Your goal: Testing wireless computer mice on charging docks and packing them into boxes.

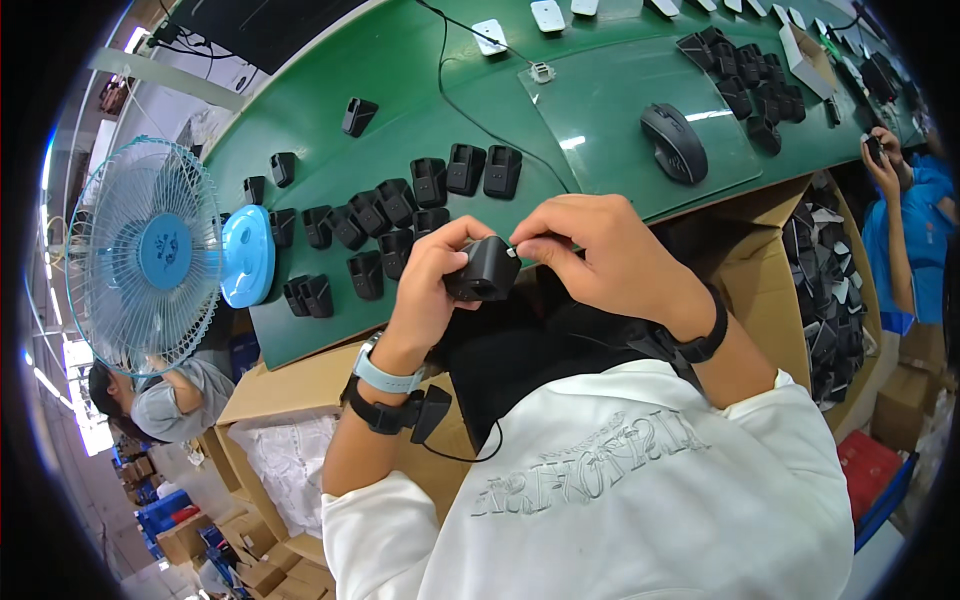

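Observation:
My left hand [433, 283] is closed round a black, block-shaped device housing [488, 270], holding it up in front of my body, above the table's near edge. On its right side, my right hand [585, 245] pinches a small white-tipped cable plug [512, 252] at the housing's upper right edge. Whether the plug is inserted cannot be made out. A thin black cable [490, 130] crosses the table and disappears behind my right hand. Beyond my left hand stand several similar black housings [428, 182] in loose rows on the green table [330, 120].
A blue fan [165, 245] stands at the left. A black mouse [675, 143] lies on a clear mat, with more black housings [740, 75] beyond. Cardboard boxes [765, 265] flank me; the right one holds dark parts. A co-worker's hands [885, 165] work at the far right.

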`<state>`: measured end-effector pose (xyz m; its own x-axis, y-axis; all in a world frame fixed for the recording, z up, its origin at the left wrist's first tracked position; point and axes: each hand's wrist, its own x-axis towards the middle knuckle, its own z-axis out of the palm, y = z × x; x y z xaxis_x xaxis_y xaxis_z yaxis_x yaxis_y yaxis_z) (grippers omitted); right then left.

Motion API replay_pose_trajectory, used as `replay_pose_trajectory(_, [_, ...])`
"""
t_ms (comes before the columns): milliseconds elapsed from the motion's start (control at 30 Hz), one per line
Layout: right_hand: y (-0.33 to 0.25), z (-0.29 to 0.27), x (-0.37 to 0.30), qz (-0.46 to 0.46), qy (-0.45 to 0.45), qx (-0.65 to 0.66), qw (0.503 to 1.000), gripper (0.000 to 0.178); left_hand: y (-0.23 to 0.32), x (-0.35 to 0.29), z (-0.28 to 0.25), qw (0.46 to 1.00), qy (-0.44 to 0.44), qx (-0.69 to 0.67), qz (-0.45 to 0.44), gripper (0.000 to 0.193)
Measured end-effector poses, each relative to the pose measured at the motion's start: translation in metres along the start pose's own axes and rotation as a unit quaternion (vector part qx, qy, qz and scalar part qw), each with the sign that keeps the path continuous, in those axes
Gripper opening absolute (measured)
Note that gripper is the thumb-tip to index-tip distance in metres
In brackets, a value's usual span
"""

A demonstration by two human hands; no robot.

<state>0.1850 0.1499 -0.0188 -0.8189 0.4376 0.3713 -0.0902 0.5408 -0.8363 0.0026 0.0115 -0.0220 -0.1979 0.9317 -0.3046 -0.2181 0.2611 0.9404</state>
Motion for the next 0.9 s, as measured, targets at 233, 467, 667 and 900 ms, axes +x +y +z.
replay_pose_trajectory(233, [0.014,-0.003,-0.001,0.012,0.045,-0.081,0.996,0.013,-0.021,0.002,0.011,0.978,-0.056,-0.192,-0.055,0.038])
replay_pose_trajectory(467, [0.159,-0.105,-0.036,0.066,0.239,-0.55,0.797,0.058,-0.018,0.0,0.024,0.939,-0.115,-0.322,0.015,0.046])
replay_pose_trajectory(667, [0.078,-0.038,-0.023,0.213,0.289,0.238,0.902,0.047,-0.019,-0.005,0.03,0.964,-0.036,-0.257,0.054,0.053])
replay_pose_trajectory(900, [-0.007,0.041,-0.017,0.119,0.205,0.396,0.887,0.057,-0.019,-0.009,0.039,0.979,0.058,-0.175,0.082,0.069])
